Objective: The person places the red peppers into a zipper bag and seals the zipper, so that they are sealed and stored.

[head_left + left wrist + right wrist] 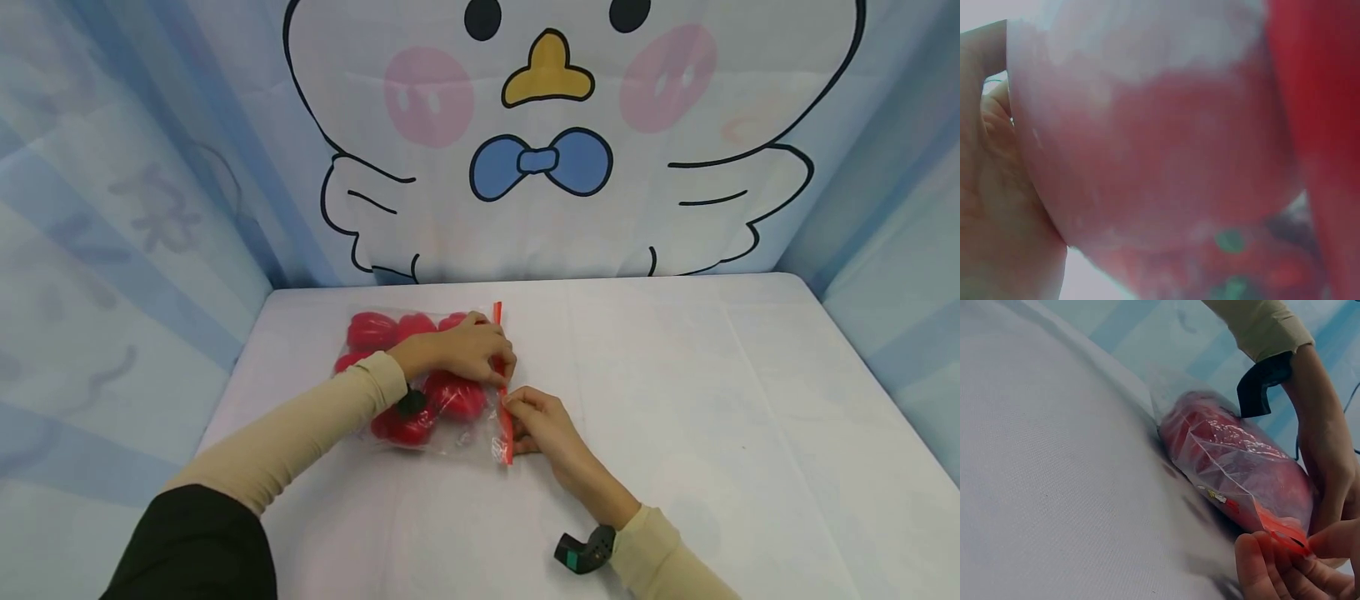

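Head view: one clear zip bag (450,433) of red peppers (450,396), about six, lies on the bench (675,400) left of centre. Both hands pinch its red seal strip (501,375): left hand (468,346) farther, right hand (543,425) nearer.

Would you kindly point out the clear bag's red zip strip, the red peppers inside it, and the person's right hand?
red zip strip (498,315), head view, its far end.
red peppers (371,330), head view, far-left pepper's top.
right hand (542,421), head view, back of hand.
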The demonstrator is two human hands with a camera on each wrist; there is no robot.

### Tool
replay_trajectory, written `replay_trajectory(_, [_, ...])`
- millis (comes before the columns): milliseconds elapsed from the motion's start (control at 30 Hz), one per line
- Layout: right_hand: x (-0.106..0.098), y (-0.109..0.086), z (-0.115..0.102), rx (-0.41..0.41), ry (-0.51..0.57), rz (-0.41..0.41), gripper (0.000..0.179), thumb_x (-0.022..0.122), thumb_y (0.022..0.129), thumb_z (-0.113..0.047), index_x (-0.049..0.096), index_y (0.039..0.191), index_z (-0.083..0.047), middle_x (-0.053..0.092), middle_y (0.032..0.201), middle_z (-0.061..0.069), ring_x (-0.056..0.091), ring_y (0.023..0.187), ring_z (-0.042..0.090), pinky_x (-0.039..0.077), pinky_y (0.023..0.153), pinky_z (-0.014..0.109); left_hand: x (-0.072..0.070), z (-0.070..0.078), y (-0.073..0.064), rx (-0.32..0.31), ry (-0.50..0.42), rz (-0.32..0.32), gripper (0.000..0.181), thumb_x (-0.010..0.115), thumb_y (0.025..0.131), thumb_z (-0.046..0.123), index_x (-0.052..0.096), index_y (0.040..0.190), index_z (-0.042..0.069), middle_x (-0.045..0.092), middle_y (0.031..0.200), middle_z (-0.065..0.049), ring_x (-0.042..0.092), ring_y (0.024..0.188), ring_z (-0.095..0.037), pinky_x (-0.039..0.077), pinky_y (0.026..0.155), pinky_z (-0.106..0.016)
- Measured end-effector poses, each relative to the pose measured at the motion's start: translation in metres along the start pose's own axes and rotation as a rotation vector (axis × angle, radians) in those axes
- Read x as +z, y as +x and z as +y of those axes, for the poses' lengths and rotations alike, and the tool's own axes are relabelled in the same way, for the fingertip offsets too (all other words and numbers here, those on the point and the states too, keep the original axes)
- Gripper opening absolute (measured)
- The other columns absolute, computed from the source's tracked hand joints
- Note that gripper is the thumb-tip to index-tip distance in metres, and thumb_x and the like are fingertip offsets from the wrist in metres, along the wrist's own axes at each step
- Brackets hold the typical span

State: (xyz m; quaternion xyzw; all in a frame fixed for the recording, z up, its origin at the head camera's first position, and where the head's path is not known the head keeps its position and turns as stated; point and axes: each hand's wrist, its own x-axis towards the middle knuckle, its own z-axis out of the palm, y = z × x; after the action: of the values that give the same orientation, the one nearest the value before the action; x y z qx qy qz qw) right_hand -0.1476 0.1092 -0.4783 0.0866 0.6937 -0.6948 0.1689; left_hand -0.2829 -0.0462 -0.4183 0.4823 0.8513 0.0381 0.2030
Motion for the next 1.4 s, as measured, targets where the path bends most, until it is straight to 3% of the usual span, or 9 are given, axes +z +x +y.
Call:
replay_trajectory(400, [0.003, -0.004, 0.001, -0.018, 0.007, 0.041, 0.019, 0.057, 0.104, -0.015, 0.067, 0.107, 0.0, 0.056, 0.075, -0.002, 0.055, 0.067, 0.012, 0.053, 0.057, 0.025, 0.0, -0.004, 0.001, 0.035, -0.057, -0.002, 0.007, 0.075, 0.095, 0.032, 0.078, 0.095, 0.026, 0.073, 0.103, 0.01, 0.056, 0.12, -0.016, 0.023, 0.122, -0.056])
replay_trajectory(600, [0.007, -0.01, 0.0, -0.015, 0.01, 0.055, 0.016, 0.057, 0.103, -0.014, 0.065, 0.105, 0.0, 0.054, 0.073, -0.002, 0.054, 0.064, 0.012, 0.052, 0.055, 0.027, -0.003, -0.003, 0.001, 0.038, -0.036, 0.01, 0.008, 0.074, 0.096, 0.032, 0.077, 0.093, 0.025, 0.072, 0.099, 0.009, 0.058, 0.116, -0.015, 0.025, 0.121, -0.055])
replay_trajectory(1400, [0.007, -0.023, 0.008, -0.005, 0.078, -0.003, 0.019, 0.056, 0.105, -0.014, 0.061, 0.109, 0.004, 0.059, 0.073, -0.001, 0.059, 0.064, 0.013, 0.061, 0.059, 0.033, -0.001, -0.005, 0.003, 0.02, -0.055, 0.001, 0.009, 0.075, 0.096, 0.033, 0.077, 0.093, 0.024, 0.072, 0.1, 0.009, 0.057, 0.117, -0.015, 0.024, 0.122, -0.055])
